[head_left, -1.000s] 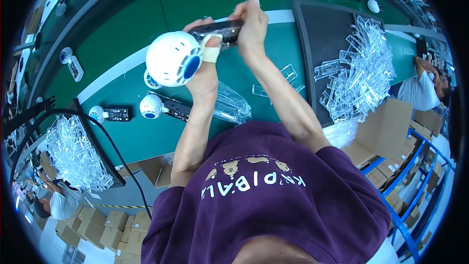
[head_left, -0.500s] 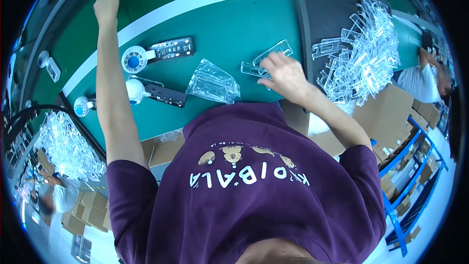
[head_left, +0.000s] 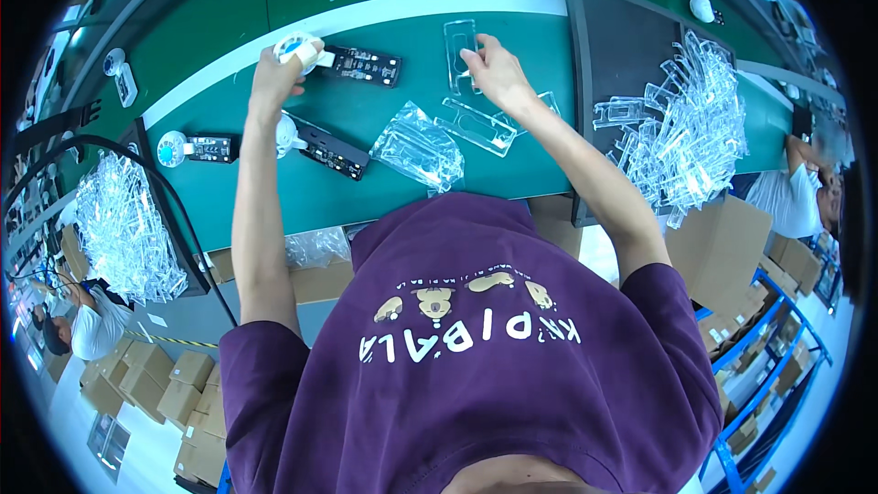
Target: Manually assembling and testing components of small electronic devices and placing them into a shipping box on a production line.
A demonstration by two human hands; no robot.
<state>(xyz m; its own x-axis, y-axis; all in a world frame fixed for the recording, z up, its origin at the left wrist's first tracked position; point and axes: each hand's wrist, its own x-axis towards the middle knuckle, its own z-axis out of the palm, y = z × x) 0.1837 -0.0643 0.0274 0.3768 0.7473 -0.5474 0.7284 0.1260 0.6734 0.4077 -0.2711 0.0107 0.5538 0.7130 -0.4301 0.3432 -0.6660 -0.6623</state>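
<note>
My left hand [head_left: 273,82], with pale covers on some fingertips, is closed on the round white head of a device; its black circuit-board arm [head_left: 366,66] points right over the green bench. Between the thumb and fingers of my right hand [head_left: 498,73] is a clear plastic frame [head_left: 455,41], upright in the picture. Below it another clear frame [head_left: 477,126] lies on the bench, and a further clear piece [head_left: 549,102] is partly hidden by my right forearm. Nearer me are a second device [head_left: 331,151], a third [head_left: 212,148] and a crumpled clear plastic bag [head_left: 419,151].
A dark tray [head_left: 608,59] heaped with clear frames [head_left: 686,128] stands at the right. Another pile of clear pieces [head_left: 128,229] is at the left. Beyond the white strip [head_left: 412,11], several devices lie on the green surface. A black cable [head_left: 174,187] curves at the left.
My left hand has let go of the device at the far left and come back to the one on the near bench. My right hand has moved away from me, now with a clear frame. The view has shifted.
</note>
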